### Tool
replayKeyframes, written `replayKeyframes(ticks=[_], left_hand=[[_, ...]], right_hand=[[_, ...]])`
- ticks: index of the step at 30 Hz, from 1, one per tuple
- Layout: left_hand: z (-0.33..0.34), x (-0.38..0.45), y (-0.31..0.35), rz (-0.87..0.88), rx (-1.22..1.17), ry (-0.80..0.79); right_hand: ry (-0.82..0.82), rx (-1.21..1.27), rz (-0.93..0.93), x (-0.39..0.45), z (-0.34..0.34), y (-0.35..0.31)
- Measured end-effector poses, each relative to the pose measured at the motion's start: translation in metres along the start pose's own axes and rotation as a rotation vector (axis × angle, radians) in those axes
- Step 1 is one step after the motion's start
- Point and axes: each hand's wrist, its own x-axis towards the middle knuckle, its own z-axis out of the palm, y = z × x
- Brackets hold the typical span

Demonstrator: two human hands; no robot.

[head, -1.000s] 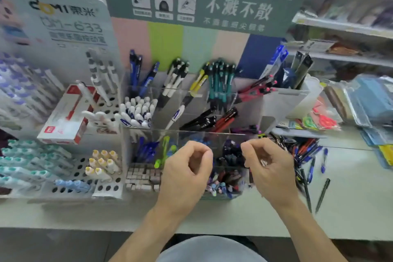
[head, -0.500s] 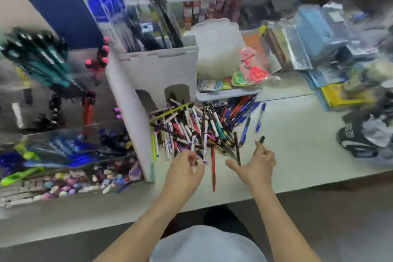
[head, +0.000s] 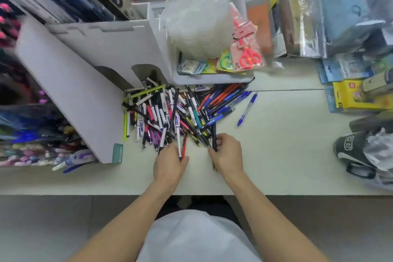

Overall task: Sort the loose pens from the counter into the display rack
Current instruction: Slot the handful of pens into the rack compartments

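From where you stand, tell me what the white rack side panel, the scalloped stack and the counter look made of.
White rack side panel: probably matte cardboard, flat with die-cut slots and arches.
Scalloped stack: translucent, slightly glossy plastic; light shows through the nested layers.
Counter: smooth pale surface with a straight seam, perhaps laminate; cannot tell for sure.

Bright, even light; blurred, warped edges
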Motion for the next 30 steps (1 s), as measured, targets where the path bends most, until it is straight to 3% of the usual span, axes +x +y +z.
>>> replayKeyframes(ticks=[6,10,12,15,17,21,24,26,28,30], left_hand=[[-0.016,0.005,0.001,-0.102,0.014,-0.133],[-0.043,0.005,0.004,-0.177,-0.140,-0.310],[-0.056,0.005,0.013,-0.206,-0.199,-0.358],[-0.065,0.011,0.029,-0.157,-0.195,-0.254],[-0.063,0.021,0.038,-0.129,-0.153,-0.188],[-0.055,0.036,0.046,-0.101,-0.046,-0.088],[-0.049,0.040,0.049,0.037,0.068,0.116],[-0.046,0.046,0.066,0.244,0.024,0.224],[-0.037,0.062,0.090,0.466,-0.020,0.200],[-0.021,0.083,0.113,0.579,0.041,0.103]], right_hand=[[-0.216,0.002,0.168,0.005,-0.033,0.012],[-0.353,0.223,0.336,0.014,-0.078,0.033],[-0.314,0.335,0.340,0.020,-0.100,0.036],[-0.083,0.458,0.340,0.047,-0.112,0.035],[0.034,0.405,0.328,0.068,-0.109,0.032],[0.088,0.295,0.305,0.087,-0.101,0.023],[0.141,0.252,0.293,0.090,-0.093,0.023],[0.171,0.274,0.303,0.094,-0.088,0.023],[0.206,0.297,0.305,0.098,-0.085,0.018],[0.246,0.304,0.285,0.101,-0.083,0.011]])
